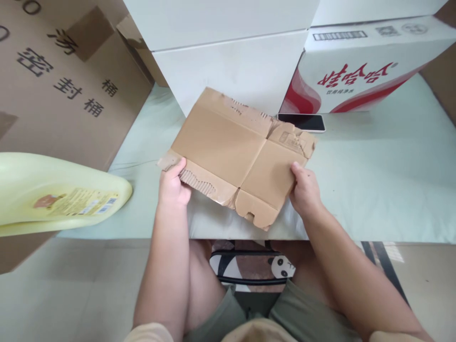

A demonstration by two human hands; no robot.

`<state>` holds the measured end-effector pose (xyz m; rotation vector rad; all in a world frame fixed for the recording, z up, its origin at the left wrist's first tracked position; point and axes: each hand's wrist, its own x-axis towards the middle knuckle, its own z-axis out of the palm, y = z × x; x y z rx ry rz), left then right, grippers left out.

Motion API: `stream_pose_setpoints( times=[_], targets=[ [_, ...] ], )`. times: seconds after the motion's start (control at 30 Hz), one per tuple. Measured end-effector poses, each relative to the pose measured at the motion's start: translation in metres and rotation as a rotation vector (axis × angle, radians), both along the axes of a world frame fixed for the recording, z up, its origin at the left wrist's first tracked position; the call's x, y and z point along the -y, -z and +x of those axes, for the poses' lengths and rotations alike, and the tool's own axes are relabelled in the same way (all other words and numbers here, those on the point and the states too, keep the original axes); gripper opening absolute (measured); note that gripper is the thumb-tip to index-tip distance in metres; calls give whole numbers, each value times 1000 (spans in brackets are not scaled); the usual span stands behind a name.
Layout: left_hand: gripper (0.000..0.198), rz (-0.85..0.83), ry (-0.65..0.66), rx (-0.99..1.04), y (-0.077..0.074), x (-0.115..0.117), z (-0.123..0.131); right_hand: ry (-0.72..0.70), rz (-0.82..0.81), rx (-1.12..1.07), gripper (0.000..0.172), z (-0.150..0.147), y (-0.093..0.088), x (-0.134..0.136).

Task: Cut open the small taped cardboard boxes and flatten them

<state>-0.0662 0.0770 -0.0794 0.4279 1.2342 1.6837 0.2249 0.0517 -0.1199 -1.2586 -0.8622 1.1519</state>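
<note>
Between my two hands is a flattened piece of brown cardboard (pixel 223 142), tilted above the pale green surface. It has crease lines, torn edges with bare corrugation, and a small printed mark on its far right flap. My left hand (pixel 174 185) grips its near left edge, thumb on top and fingers underneath. At the right edge my right hand (pixel 304 190) pinches it the same way. The fingers under the cardboard are mostly hidden.
Behind the cardboard stand white boxes (pixel 235 66), one with red lettering (pixel 356 78). A phone (pixel 306 122) lies before them on the pale green surface (pixel 384 175). To the left are a large brown carton (pixel 71 95) and a yellow bottle (pixel 64 194).
</note>
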Motion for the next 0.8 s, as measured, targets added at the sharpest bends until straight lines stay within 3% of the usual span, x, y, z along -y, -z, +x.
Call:
stream_pose_setpoints(
  times=[0.13, 0.33, 0.5, 0.67, 0.8],
  targets=[
    [18, -14, 9, -47, 0, -1, 4, 81, -16, -129, 56, -2, -10, -1],
    [19, -123, -3, -5, 2, -2, 10, 77, -68, -172, 61, 1, -16, -1],
    [12, -35, 40, -3, 6, -3, 8, 68, -58, -151, 52, 3, -16, 2],
    [7, 25, -28, 0, 5, -3, 2, -107, -122, -84, 66, -1, -16, 11],
    [6, 29, -38, 52, 2, -1, -4, -226, -147, -38, 61, -9, -15, 20]
  ],
)
